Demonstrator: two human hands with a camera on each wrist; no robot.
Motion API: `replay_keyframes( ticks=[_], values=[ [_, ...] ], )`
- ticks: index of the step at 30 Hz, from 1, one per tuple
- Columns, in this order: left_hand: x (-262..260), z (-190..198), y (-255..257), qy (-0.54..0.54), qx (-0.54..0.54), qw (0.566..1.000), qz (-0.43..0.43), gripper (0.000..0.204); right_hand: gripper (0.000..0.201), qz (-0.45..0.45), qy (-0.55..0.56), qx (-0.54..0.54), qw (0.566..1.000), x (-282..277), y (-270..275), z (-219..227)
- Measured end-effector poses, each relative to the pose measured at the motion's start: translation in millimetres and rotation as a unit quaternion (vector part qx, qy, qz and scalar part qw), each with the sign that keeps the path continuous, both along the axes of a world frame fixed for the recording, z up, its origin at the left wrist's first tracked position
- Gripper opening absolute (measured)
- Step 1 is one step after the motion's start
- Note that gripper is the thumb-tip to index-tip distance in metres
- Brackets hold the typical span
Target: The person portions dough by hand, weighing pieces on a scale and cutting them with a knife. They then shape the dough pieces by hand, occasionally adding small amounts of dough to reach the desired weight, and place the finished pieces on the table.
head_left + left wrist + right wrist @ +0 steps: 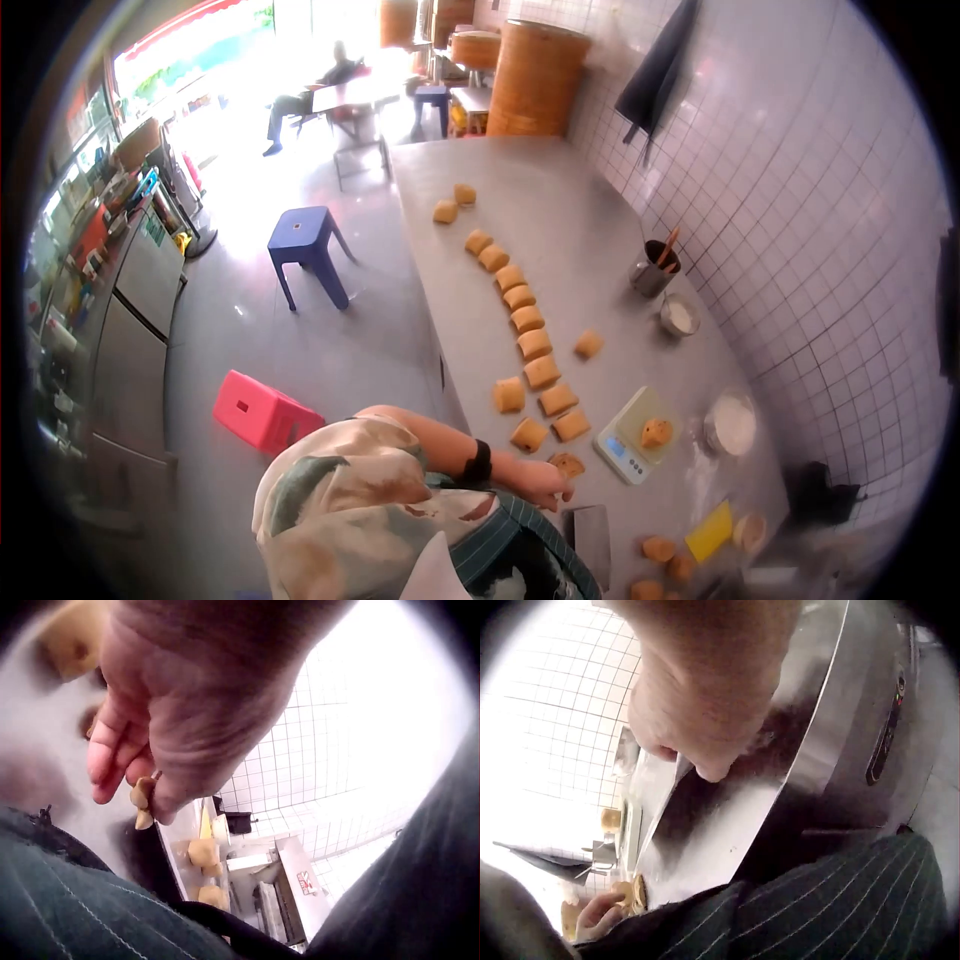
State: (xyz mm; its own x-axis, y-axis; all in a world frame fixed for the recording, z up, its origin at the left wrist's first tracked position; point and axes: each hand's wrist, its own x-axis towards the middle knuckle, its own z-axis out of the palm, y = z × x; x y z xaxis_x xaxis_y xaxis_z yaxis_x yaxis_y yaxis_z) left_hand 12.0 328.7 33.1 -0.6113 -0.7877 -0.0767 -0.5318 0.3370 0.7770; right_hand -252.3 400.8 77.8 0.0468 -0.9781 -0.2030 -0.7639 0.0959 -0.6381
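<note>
My left hand (538,482) is over the near part of the metal table (500,160). In the left wrist view, its thumb and fingers pinch a small bit of dough (142,801). Just beyond it lies a cut piece of dough (568,464) with a darker, rough face. My right hand (697,735) has curled fingers around the top of a flat metal blade (676,774), low over the table; its handle is hidden. From the head, a rectangular metal blade (590,545) shows beside the left hand, while the right hand is out of sight.
A digital scale (622,455) bears a dough piece (656,432). A long row of dough pieces (527,318) runs up the table. Bowls (733,424) and a metal pot (650,276) stand along the tiled wall. A yellow card (710,530) lies near more dough. Stools (262,412) stand left.
</note>
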Motion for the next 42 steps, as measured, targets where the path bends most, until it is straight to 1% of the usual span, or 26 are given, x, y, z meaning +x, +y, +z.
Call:
replay_keyframes(
  ticks=[2, 3, 4, 6, 7, 8, 10, 16, 17, 18, 19, 21, 24, 25, 26, 28, 29, 32, 33, 35, 36, 37, 38, 39, 40, 42],
  values=[
    [7.3, -17.2, -5.8, 0.084, -0.013, 0.996, 0.005, 0.020, 0.044, 0.002, -0.005, 0.008, 1.000, 2.0, -4.1, 0.7],
    [6.2, -27.8, -9.7, 0.086, -0.003, 0.996, 0.006, 0.022, 0.044, 0.002, -0.008, 0.012, 1.000, 3.6, -5.2, 0.9],
    [14.2, -18.2, -14.3, 0.084, -0.008, 0.996, 0.004, 0.022, 0.045, 0.003, -0.008, 0.017, 1.000, 2.6, -6.8, 2.0],
    [10.0, 4.3, -10.6, 0.087, 0.091, 0.992, 0.022, 0.023, 0.045, 0.006, -0.004, 0.028, 1.000, 2.7, -7.1, 5.4],
    [6.1, -13.3, -16.9, 0.095, 0.081, 0.992, 0.010, 0.022, 0.045, 0.008, -0.001, 0.034, 0.999, 3.6, -8.2, 7.4],
    [-1.0, -13.5, -14.3, 0.097, 0.078, 0.992, 0.010, 0.022, 0.045, 0.010, -0.003, 0.038, 0.999, 4.7, -10.5, 7.6],
    [4.5, -7.6, -17.3, 0.223, 0.142, 0.964, 0.032, 0.022, 0.045, 0.015, -0.008, 0.049, 0.999, 11.2, -17.5, 8.5],
    [-2.9, 1.4, -25.6, 0.292, 0.268, 0.917, 0.055, 0.026, 0.046, 0.052, -0.025, 0.098, 0.993, 32.4, -39.6, 12.1],
    [-2.7, 4.5, -27.8, 0.306, 0.300, 0.902, 0.055, 0.026, 0.046, 0.054, -0.027, 0.092, 0.994, 32.4, -51.4, -5.4],
    [-2.9, 7.0, -29.2, 0.306, 0.294, 0.904, 0.056, 0.026, 0.045, 0.113, -0.027, 0.073, 0.991, 33.4, -69.3, -34.1],
    [-2.0, 10.4, -30.2, 0.293, 0.270, 0.913, 0.084, 0.027, 0.045, 0.170, -0.027, 0.052, 0.984, 43.7, -80.2, -36.4],
    [1.8, 14.2, -29.9, 0.271, 0.227, 0.926, 0.134, 0.028, 0.043, 0.169, -0.042, 0.047, 0.984, 56.4, -91.1, -38.3],
    [8.9, -2.7, -33.0, 0.274, 0.210, 0.922, 0.178, 0.027, 0.039, 0.176, -0.059, 0.026, 0.982, 76.2, -95.9, -5.8],
    [13.6, -1.4, -31.7, 0.300, 0.264, 0.899, 0.178, 0.027, 0.036, 0.186, -0.067, 0.001, 0.980, 80.6, -96.9, 2.6],
    [14.3, -4.9, -30.7, 0.302, 0.269, 0.897, 0.180, 0.027, 0.036, 0.187, -0.065, 0.008, 0.980, 82.3, -96.1, 8.3],
    [17.6, -15.6, -28.9, 0.338, 0.290, 0.873, 0.200, 0.028, 0.031, 0.145, -0.185, 0.115, 0.965, 87.4, -93.5, 21.2],
    [20.4, -1.3, -23.8, 0.366, 0.310, 0.853, 0.203, 0.031, 0.027, 0.140, -0.240, 0.156, 0.948, 93.2, -93.2, 33.4],
    [25.0, 4.4, -20.7, 0.392, 0.303, 0.843, 0.209, 0.031, 0.025, 0.123, -0.273, 0.184, 0.936, 71.6, -108.4, -12.6],
    [24.7, -1.9, -22.4, 0.403, 0.326, 0.832, 0.200, 0.033, 0.025, 0.125, -0.275, 0.179, 0.936, 69.0, -112.3, -23.4],
    [23.8, -0.8, -22.0, 0.404, 0.322, 0.835, 0.190, 0.034, 0.025, 0.120, -0.293, 0.120, 0.941, 67.6, -111.7, -25.3],
    [21.8, -0.8, -20.9, 0.406, 0.322, 0.836, 0.182, 0.035, 0.025, 0.121, -0.293, 0.121, 0.941, 63.3, -111.6, -24.0],
    [20.8, -2.4, -21.3, 0.406, 0.323, 0.835, 0.184, 0.035, 0.025, 0.101, -0.338, 0.145, 0.924, 69.9, -107.7, -0.7],
    [20.8, -5.2, -21.9, 0.363, 0.295, 0.871, 0.150, 0.032, 0.025, 0.079, -0.384, 0.170, 0.904, 75.1, -104.7, 13.0],
    [19.4, -8.5, -20.4, 0.318, 0.267, 0.902, 0.115, 0.030, 0.025, 0.079, -0.385, 0.176, 0.903, 76.2, -104.0, 15.2],
    [17.8, -3.3, -17.0, 0.317, 0.272, 0.901, 0.119, 0.030, 0.025, 0.069, -0.408, 0.183, 0.892, 74.8, -103.7, 16.5],
    [15.2, 6.5, -12.5, 0.212, 0.193, 0.953, 0.099, 0.027, 0.026, 0.058, -0.431, 0.195, 0.879, 68.7, -104.3, 8.2]
  ],
)
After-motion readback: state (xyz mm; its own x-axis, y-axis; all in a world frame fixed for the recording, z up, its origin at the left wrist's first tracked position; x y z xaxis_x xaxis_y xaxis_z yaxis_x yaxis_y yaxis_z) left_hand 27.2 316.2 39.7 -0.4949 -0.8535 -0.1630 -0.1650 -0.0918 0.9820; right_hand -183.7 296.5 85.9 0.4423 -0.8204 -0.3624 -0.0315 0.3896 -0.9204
